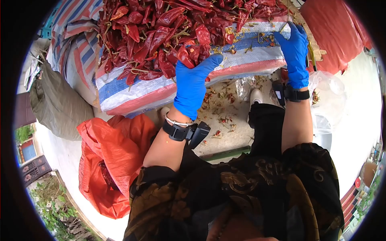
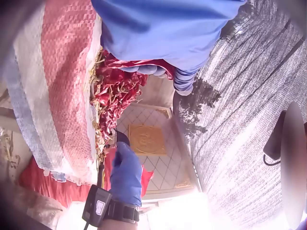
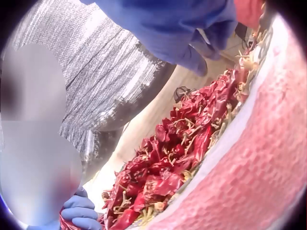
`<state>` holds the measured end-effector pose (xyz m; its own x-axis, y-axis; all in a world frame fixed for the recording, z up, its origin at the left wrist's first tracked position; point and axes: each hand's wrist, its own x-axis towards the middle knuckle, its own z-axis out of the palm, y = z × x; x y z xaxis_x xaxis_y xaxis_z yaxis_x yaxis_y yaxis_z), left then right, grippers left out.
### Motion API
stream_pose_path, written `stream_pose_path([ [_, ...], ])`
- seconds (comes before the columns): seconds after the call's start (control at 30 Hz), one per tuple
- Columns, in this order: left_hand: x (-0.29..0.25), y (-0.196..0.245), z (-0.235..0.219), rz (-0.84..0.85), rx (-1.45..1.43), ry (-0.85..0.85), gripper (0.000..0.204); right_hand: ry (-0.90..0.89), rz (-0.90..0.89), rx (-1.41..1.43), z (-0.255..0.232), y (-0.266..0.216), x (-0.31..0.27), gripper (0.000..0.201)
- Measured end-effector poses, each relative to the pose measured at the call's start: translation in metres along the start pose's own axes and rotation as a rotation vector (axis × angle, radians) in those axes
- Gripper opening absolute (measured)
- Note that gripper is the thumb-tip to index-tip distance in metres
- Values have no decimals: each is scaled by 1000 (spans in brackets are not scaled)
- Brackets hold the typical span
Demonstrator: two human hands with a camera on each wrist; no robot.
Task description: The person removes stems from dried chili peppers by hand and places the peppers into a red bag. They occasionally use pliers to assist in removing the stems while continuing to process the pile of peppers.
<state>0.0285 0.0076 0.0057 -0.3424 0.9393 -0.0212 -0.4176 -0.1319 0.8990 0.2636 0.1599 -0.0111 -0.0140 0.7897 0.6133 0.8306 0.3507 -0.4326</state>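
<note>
My blue-gloved left hand (image 1: 192, 86) is at the near edge of a heap of dried red chili peppers (image 1: 161, 36). Its fingers curl round a dried chili pepper (image 1: 185, 56), while the thumb points right; the right wrist view shows those curled fingers (image 3: 79, 211) too. Over the right end of the striped woven sheet (image 1: 241, 60), the blue-gloved right hand (image 1: 296, 56) has thumb and forefinger spread with nothing between them. Loose seeds and stems (image 1: 251, 36) lie on the sheet between the hands. In the right wrist view, this hand's fingers (image 3: 192, 60) hang above the heap's edge.
An orange-red woven sack (image 1: 112, 160) stands open at the left, near a grey-green sack (image 1: 60, 104). Another red sack (image 1: 333, 32) is beyond the right hand. Clear plastic bags (image 1: 327, 92) lie at the right, and chili scraps (image 1: 225, 120) litter the floor below.
</note>
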Motion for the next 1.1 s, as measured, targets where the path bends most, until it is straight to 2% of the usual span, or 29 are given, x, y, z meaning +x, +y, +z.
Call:
stream_pose_path([
  [0.03,1,0,1,6,38,33,12,110,-186,-361,1,-7,-3,46],
  [0.07,1,-1,0,8,38,35,12,110,-188,-359,4,-16,-5,46],
  [0.13,3,-6,-5,-10,-26,76,14,-86,-258,-7,12,-42,-11,49],
  [0.23,2,-7,-17,-78,15,16,15,-266,-376,30,23,-88,-32,44],
  [0.33,-1,-5,-15,-38,79,-3,9,-329,-337,74,39,-95,-44,38],
  [0.37,0,-5,-14,-35,78,-4,9,-251,-333,121,43,-95,-44,27],
  [0.4,1,-5,-15,-39,31,-5,9,-248,-337,121,42,-95,-41,27],
  [0.47,2,-5,-18,-38,-18,-3,12,-249,-138,292,38,-92,-36,20],
  [0.5,2,-5,-21,-42,-14,-13,12,-289,41,540,36,-91,-36,17],
  [0.53,2,-5,-22,-46,-11,-23,12,-291,36,538,35,-90,-36,17],
  [0.6,3,-5,-22,-39,-49,-34,13,-389,337,1007,31,-91,-35,18],
  [0.63,4,-4,-22,-33,-81,-47,15,-447,421,1064,26,-92,-34,17],
  [0.77,3,0,-14,-47,-222,-47,21,-561,518,1090,12,-114,-37,15],
  [0.87,6,-7,-18,-30,-218,-46,24,-623,437,1205,11,-132,-50,12],
  [0.93,7,-10,-18,-78,-252,-61,24,-522,-81,949,22,-134,-64,12],
  [0.97,6,-10,-17,-81,-252,-65,24,-494,-144,978,24,-133,-69,12],
  [1.03,3,-6,-15,-83,-229,65,15,-549,-102,1033,20,-131,-62,13],
  [1.07,5,-7,-17,-82,-229,64,15,-609,-63,1091,16,-130,-57,14],
  [1.1,7,-9,-21,-94,-221,108,17,-560,-45,1040,10,-132,-52,18],
])
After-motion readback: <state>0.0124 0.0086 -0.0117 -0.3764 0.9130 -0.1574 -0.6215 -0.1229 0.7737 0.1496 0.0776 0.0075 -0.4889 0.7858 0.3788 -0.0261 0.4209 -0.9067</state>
